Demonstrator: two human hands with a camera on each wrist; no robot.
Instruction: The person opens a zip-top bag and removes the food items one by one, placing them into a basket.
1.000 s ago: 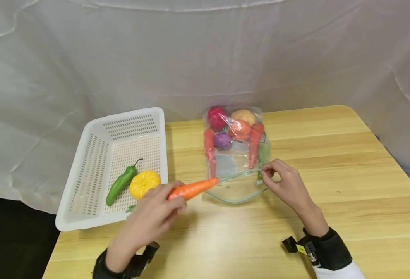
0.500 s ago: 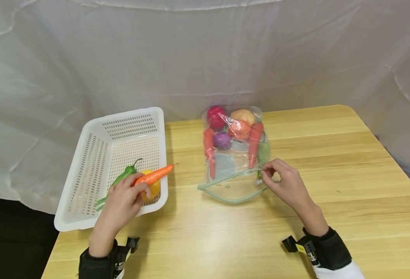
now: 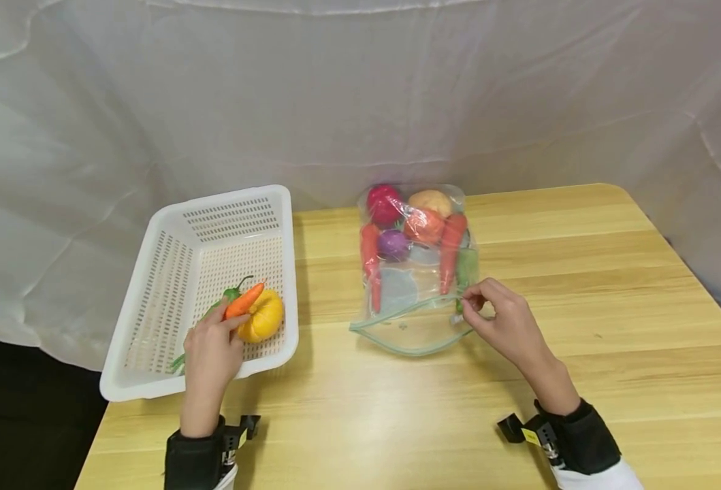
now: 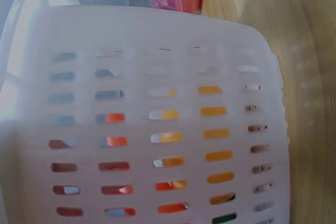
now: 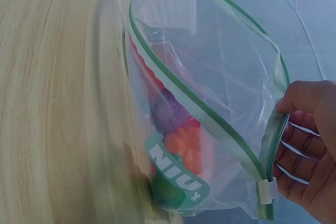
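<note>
My left hand (image 3: 212, 344) holds an orange carrot (image 3: 244, 300) inside the white perforated basket (image 3: 170, 269), laying it against a yellow pumpkin (image 3: 262, 316) and over a green pepper (image 3: 233, 294). The left wrist view sees only the basket's wall (image 4: 157, 129), with orange and green showing through the slots. My right hand (image 3: 487, 309) pinches the right end of the open mouth of a clear zip bag (image 3: 415, 272), by its slider (image 5: 266, 190). In the bag (image 5: 210, 108) lie two carrots, a red, a purple and a tan vegetable.
The basket stands at the left of a wooden table (image 3: 581, 272); the bag lies at the middle, its mouth toward me. A white cloth backdrop (image 3: 360, 88) hangs behind the table. Black wrist straps show on both forearms.
My left hand carried the carrot from the bag's mouth leftward and into the basket, down beside the pumpkin. The right hand kept its pinch on the bag.
</note>
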